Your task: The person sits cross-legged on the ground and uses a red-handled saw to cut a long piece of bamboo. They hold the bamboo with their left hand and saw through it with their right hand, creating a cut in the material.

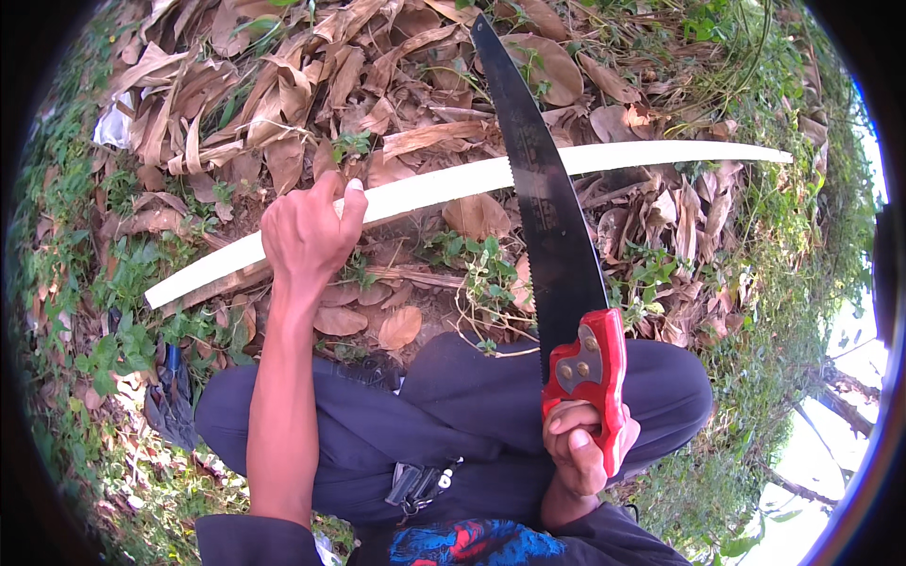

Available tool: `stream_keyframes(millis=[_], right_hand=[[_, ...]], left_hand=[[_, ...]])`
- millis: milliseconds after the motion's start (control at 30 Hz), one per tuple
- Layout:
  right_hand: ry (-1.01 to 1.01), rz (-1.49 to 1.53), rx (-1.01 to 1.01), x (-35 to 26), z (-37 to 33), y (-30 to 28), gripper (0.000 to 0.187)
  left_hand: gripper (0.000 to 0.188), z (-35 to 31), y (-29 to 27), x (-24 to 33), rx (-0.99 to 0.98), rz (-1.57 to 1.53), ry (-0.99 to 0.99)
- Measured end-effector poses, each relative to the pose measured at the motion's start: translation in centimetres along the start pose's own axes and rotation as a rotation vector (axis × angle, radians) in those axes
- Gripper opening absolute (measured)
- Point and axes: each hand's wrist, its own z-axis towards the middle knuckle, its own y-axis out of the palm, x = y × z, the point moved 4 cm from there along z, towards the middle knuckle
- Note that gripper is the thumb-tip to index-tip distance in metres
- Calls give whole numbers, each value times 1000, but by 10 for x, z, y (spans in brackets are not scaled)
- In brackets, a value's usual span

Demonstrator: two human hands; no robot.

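My right hand (582,443) is closed round the red handle of a hand saw (545,193). Its dark, curved blade points away from me, with the toothed edge on the left, and passes over a long white strip of wood (434,185). Whether the teeth touch the strip I cannot tell. My left hand (311,226) grips the strip left of the blade, its thumb along the upper face and its fingers curled over the far edge. The strip runs from near left to far right. A brown piece of wood (222,285) lies under its left part.
Dry brown leaves (283,85) cover the ground beyond the strip, with green plants (123,274) at the sides. My crossed legs (453,396) in dark trousers are close below the saw. A dark bag-like thing (170,406) lies by my left knee, and white litter (114,123) at far left.
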Motion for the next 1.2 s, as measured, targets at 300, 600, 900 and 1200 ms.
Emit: stream_keyframes(millis=[300,600,900,1200], right_hand=[[10,-36,-144,12,-24,15,17],[-54,9,-124,3,-51,19,13],[-66,9,-107,21,-81,27,14],[-59,-41,-130,53,-87,43,12]], left_hand=[[46,-1,0,-5,-37,-54,-20],[46,-10,0,-5,138,-115,96],[50,-22,10,-12,300,-98,217],[50,-37,-14,0,292,-117,366]])
